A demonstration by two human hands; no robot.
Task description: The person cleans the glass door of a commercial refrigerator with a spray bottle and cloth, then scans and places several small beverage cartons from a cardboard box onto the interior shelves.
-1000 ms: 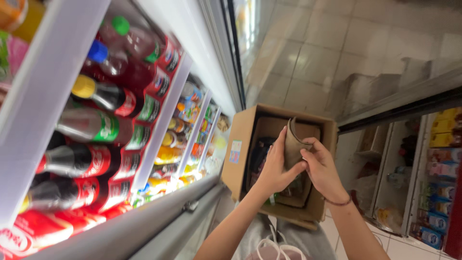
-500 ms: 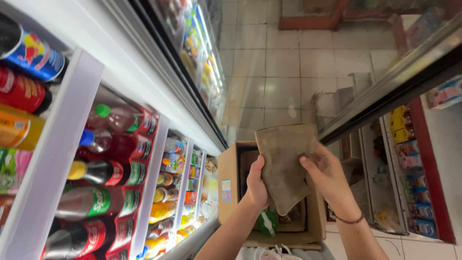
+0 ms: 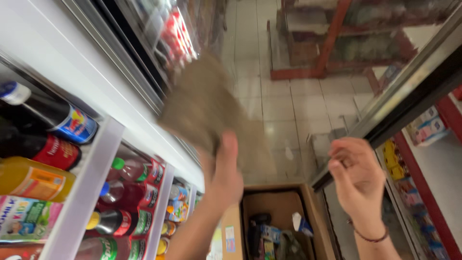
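My left hand [image 3: 224,171] grips a flat brown piece of cardboard [image 3: 204,103], raised and blurred, up beside the white frame of the drinks cooler [image 3: 96,110]. My right hand [image 3: 357,178] hangs free to the right with its fingers loosely curled and nothing in it; a thin band circles its wrist. Below both hands an open brown cardboard box [image 3: 288,202] stands on the floor with several small packets inside.
Cooler shelves on the left hold bottles [image 3: 53,118] and cans [image 3: 175,202] of soft drinks. The open glass cooler door [image 3: 404,86] slants across the right. Beyond it are a pale tiled floor [image 3: 288,96] and red store shelving [image 3: 337,43].
The view has tilted up. The cardboard piece has gone from both hands over the box to my left hand alone, lifted higher. My right hand has let go and moved right.
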